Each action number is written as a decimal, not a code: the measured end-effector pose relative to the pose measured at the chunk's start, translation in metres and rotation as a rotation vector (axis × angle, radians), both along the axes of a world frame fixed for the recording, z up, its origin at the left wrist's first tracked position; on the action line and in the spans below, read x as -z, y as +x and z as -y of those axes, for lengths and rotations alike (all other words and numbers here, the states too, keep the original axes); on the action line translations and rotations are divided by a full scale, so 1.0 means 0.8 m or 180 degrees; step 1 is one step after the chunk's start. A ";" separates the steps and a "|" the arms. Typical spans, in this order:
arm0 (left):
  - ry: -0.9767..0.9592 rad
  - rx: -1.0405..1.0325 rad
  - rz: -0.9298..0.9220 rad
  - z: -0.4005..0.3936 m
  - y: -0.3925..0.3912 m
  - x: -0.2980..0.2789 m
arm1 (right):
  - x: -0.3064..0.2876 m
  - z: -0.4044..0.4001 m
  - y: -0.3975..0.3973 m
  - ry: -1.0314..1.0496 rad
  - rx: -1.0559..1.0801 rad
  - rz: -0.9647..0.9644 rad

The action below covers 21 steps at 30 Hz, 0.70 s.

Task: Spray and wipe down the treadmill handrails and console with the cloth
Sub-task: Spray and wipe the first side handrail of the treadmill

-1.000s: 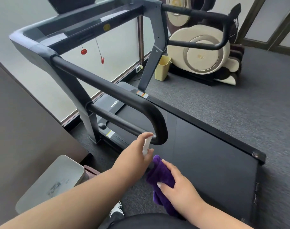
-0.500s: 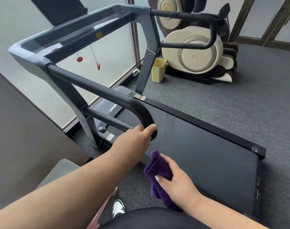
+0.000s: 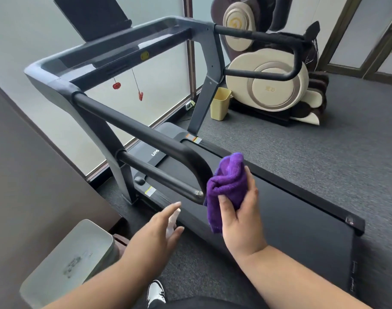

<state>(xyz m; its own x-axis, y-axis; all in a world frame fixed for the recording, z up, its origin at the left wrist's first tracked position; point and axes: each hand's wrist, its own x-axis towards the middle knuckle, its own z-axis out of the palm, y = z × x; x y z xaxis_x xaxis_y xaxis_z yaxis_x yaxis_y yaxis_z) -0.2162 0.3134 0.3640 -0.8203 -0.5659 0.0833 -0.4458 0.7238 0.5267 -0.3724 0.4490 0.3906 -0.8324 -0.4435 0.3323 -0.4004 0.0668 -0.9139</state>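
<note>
Now the left hand (image 3: 156, 233) sits lower than half a second ago, off the handrail (image 3: 146, 134) and below its curved end, fingers loosely around a small white spray bottle (image 3: 171, 221), blurred. The right hand (image 3: 242, 217) has risen: it grips the bunched purple cloth (image 3: 228, 186) with curled fingers, the cloth now level with the rail's bend and just beside it; contact cannot be told. Beyond lies the treadmill belt (image 3: 279, 219). Farther up, the console (image 3: 94, 18) tops the frame. A yellow bin (image 3: 220, 103) and a massage chair (image 3: 268, 85) stand behind.
</note>
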 end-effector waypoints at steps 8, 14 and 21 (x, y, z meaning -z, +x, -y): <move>0.0317 -0.0050 0.0001 0.018 0.018 0.005 | 0.006 0.061 -0.031 0.0937 -0.0196 -0.0851; 0.0502 0.0040 -0.0024 0.030 0.019 0.015 | 0.074 0.029 -0.017 0.1069 -0.0461 0.0159; 0.0650 -0.0013 0.0025 0.040 0.015 0.029 | -0.001 0.072 -0.030 0.0863 -0.0218 -0.0847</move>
<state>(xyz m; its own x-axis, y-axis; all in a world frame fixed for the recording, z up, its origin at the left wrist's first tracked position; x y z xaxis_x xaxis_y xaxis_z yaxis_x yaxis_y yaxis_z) -0.2042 0.2816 0.3410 -0.8180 -0.5738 -0.0399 -0.4533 0.6005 0.6588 -0.3964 0.3911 0.3913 -0.6982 -0.5965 0.3958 -0.6331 0.2566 -0.7303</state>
